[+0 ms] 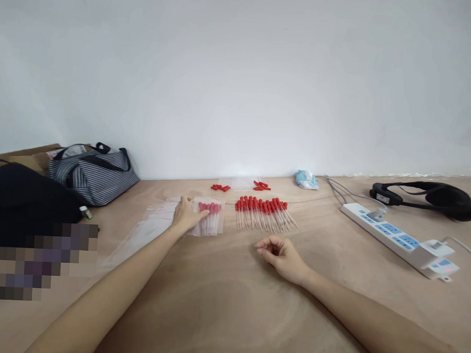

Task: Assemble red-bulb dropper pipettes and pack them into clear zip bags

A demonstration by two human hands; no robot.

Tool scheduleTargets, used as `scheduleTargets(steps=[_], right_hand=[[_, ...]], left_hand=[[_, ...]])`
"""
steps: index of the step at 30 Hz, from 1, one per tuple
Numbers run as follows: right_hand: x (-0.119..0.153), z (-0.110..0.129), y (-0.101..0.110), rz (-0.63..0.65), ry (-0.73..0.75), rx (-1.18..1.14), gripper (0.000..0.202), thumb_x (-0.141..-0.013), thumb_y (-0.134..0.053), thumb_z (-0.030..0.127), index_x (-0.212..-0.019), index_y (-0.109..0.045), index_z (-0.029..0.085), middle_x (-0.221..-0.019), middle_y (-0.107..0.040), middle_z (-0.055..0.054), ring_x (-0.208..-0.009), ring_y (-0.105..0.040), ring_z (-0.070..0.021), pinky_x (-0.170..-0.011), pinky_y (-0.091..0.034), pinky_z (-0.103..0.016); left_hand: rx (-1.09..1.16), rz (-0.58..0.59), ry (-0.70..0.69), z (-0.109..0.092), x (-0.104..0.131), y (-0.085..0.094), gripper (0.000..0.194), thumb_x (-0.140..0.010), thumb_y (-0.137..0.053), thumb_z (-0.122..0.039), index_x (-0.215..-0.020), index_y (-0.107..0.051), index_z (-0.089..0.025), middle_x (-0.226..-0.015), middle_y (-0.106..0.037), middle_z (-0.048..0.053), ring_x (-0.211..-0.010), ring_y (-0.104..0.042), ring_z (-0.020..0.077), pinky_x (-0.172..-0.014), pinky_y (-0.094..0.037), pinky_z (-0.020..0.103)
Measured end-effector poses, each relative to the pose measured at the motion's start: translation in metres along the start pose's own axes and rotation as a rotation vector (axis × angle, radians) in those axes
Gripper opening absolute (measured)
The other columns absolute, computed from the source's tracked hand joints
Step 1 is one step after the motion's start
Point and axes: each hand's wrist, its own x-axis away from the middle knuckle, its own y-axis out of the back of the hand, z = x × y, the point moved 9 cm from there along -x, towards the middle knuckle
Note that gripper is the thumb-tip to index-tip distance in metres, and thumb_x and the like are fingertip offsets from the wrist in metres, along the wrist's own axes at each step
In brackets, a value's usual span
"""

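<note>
My left hand [186, 216] rests over clear plastic zip bags, its thumb stretched out and apart from the fingers. The thumb lies on a filled zip bag [220, 225] that holds several red-bulbed droppers [208, 208]. Under and left of this hand, a fanned stack of zip bags [153, 220] lies flat. My right hand [284, 258] hovers low or rests near the table, fingers curled in towards the thumb, with nothing seen in them. Just beyond it is a row of droppers [261, 211] with red bulbs away from me and clear, pointed tubes towards me.
Loose red bulbs [220, 188] and more red bulbs [262, 186] lie near the wall. A blue-and-white packet [307, 179] sits behind. At right are a power strip [389, 232] with cables and a black headset [445, 198]. A striped bag [97, 175] and black cloth [27, 204] occupy the left.
</note>
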Motion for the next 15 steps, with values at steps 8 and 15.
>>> scheduleTargets(steps=[8,15], right_hand=[[0.0,-0.001,-0.001,0.025,0.004,0.014,0.019,-0.067,-0.058,0.034,-0.074,-0.059,0.016,-0.061,-0.052,0.001,-0.052,-0.04,-0.0075,-0.05,-0.033,-0.022],[0.0,-0.001,-0.001,0.026,0.018,0.044,0.019,-0.068,-0.058,0.034,-0.075,-0.06,0.016,-0.064,-0.054,0.0,-0.052,-0.041,-0.0077,-0.05,-0.034,-0.022]], left_hand=[[-0.931,-0.088,-0.151,0.025,0.049,0.058,0.065,-0.076,-0.035,-0.045,-0.124,-0.038,-0.001,-0.129,-0.034,0.022,-0.123,-0.022,0.0374,-0.097,-0.021,0.047],[-0.958,0.043,-0.004,0.096,0.046,0.084,0.07,-0.074,-0.025,-0.047,-0.112,-0.046,0.008,-0.121,-0.043,0.028,-0.115,-0.038,0.0378,-0.093,-0.029,0.046]])
